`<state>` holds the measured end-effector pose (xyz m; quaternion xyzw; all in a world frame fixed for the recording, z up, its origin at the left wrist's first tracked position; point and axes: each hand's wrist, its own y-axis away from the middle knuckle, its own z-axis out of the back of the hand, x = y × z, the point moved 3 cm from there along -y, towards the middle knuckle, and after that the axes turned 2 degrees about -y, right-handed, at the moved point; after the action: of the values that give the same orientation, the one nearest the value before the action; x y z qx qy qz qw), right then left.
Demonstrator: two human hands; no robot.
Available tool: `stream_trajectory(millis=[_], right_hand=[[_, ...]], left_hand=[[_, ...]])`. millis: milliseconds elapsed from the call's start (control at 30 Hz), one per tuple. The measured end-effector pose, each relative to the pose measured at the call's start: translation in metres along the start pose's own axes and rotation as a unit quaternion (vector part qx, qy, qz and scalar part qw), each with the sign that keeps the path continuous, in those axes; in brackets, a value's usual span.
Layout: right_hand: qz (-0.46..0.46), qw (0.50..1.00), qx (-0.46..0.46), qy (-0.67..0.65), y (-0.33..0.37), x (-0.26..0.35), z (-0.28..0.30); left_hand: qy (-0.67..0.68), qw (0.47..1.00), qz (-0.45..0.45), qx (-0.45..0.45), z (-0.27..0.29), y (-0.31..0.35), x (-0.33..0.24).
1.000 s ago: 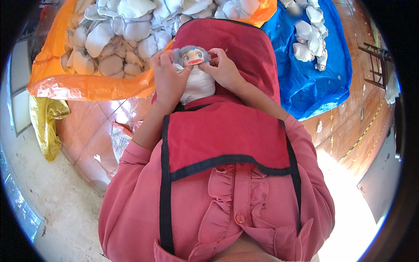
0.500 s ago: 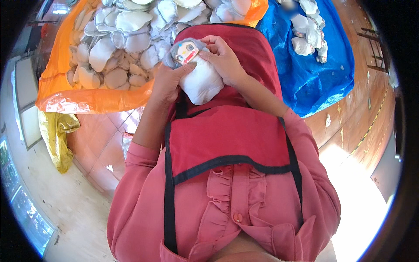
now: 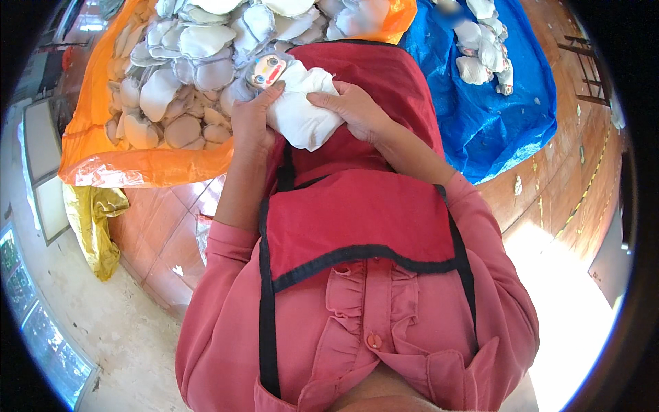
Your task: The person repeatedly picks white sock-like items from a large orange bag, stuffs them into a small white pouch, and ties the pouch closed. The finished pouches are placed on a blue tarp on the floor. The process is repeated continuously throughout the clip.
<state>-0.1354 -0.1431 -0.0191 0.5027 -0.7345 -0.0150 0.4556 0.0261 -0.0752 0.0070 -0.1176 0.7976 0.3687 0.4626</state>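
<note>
Over my lap I hold a doll (image 3: pixel 302 106) with a painted head, grey hair and a white cloth body. Its head tilts to the upper left. My left hand (image 3: pixel 255 120) grips it at the left side, the thumb pressed just below the chin. On the other side my right hand (image 3: pixel 350 113) pinches the white cloth, its thumb lying on top of the body. The fingers beneath the doll are mostly hidden. A red apron (image 3: pixel 364 223) with black edging covers my chest and lap under the doll.
An orange sack (image 3: pixel 144 170) at the far left holds many grey and white padded fabric pieces (image 3: pixel 165 93). At the far right, several white dolls (image 3: pixel 491 51) lie on a blue sheet (image 3: pixel 494 123). A yellow bag (image 3: pixel 96 233) rests on the tiled floor (image 3: pixel 161 240) to the left.
The doll has tilted further left, its head moving up and left. My right hand has shifted from beside the head down onto the white body. My left hand has moved slightly left.
</note>
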Motion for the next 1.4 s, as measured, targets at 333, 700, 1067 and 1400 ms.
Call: stream_trajectory(millis=[333, 700, 1067, 1400], right_hand=[[-0.048, 0.986, 0.086, -0.132, 0.008, 0.001, -0.001], [0.002, 0.998, 0.012, -0.065, -0.001, -0.017, -0.005], [0.160, 0.987, 0.007, 0.036, 0.010, 0.005, 0.025], [0.067, 0.987, 0.042, 0.139, 0.014, 0.027, 0.033]], left_hand=[[0.181, 0.977, 0.108, -0.019, 0.016, -0.032, 0.021], [0.114, 0.993, 0.028, -0.017, 0.005, -0.012, 0.032], [-0.058, 0.986, -0.157, 0.010, -0.033, 0.010, -0.027], [-0.144, 0.976, -0.138, 0.091, -0.066, 0.019, -0.007]])
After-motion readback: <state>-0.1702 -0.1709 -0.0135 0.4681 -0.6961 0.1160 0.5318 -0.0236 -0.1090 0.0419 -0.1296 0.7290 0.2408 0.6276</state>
